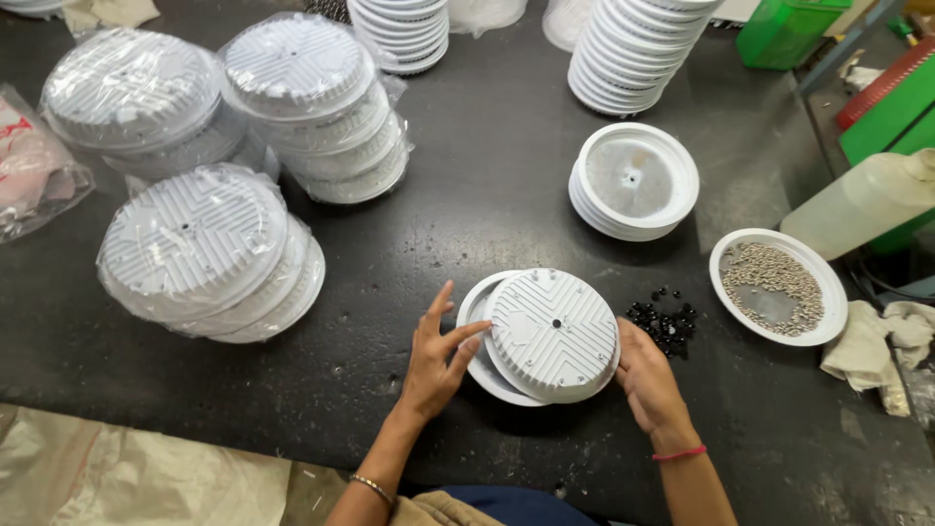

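Two hands work at the near edge of the dark surface (487,175). Landmark for all positions: the ribbed white disc (553,333) in front of the person.

- Ribbed white disc: lies ribbed face up, set off-centre on a shallow white dish (474,310) that shows at its left and lower rim. The two parts overlap but do not look seated flush.
- Left hand (435,356): fingers spread, fingertips touching the dish rim and the disc's left edge; pressing or steadying, not closed round it.
- Right hand (647,375): cupped against the disc's right edge, fingers partly under it; grip looks loose.
- Just right of the disc: a small scatter of black caps (665,321), loose on the surface.
- Farther right: a white dish of small metal screws (776,284).
- Beyond the disc, up and right: a short stack of open white dishes (633,182).
- Left of the disc: three bundles of ribbed discs in clear wrap (200,248), unopened.

Judgement on progress: one disc-and-dish pair in hand, not yet aligned; no screws or caps seen fitted; wrapped bundles suggest most of the stock is untouched
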The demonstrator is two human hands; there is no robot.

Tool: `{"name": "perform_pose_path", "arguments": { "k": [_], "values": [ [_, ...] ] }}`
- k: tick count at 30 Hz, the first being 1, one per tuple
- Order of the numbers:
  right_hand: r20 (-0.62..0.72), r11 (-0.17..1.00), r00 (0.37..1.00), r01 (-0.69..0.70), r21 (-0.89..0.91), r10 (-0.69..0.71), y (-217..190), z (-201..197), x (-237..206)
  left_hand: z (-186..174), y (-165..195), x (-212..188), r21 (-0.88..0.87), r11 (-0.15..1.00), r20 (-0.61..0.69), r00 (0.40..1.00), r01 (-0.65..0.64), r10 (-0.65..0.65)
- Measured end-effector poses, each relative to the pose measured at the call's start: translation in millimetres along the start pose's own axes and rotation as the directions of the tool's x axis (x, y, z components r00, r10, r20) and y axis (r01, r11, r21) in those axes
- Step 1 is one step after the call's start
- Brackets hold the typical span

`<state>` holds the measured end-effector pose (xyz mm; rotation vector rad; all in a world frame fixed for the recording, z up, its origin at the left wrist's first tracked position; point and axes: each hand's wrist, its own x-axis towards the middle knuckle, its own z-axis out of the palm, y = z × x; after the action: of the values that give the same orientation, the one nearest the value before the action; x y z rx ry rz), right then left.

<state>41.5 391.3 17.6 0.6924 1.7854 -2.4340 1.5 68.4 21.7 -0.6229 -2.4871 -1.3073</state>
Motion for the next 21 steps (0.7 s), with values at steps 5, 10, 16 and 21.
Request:
{"name": "perform_pose_path", "arguments": {
  "k": [5,10,16,21],
  "values": [
    [0.116,0.982,0.991,-0.088,0.165,0.07,4.6,-24.7,5.2,-3.8,3.3,2.3,-0.199,0.976,-0.14,0.984,0.084,-0.113],
    [0.154,0.96,0.975,-0.187,0.206,0.157,-4.2,-23.4,0.3,-4.9,-1.1,1.5,-0.29,0.943,-0.191,0.956,0.162,-0.223],
    [0.1,0.962,0.96,0.25,0.108,-0.261,-90.6,-5.6,10.0,-1.8,-3.0,3.6,-0.277,0.947,-0.185,0.958,0.164,-0.219],
    [0.016,0.444,0.699,0.471,-0.762,-0.715,-148.7,23.5,41.5,-3.0,-2.4,4.4,-0.308,0.927,-0.164,0.948,0.215,-0.274]
  ]
}}
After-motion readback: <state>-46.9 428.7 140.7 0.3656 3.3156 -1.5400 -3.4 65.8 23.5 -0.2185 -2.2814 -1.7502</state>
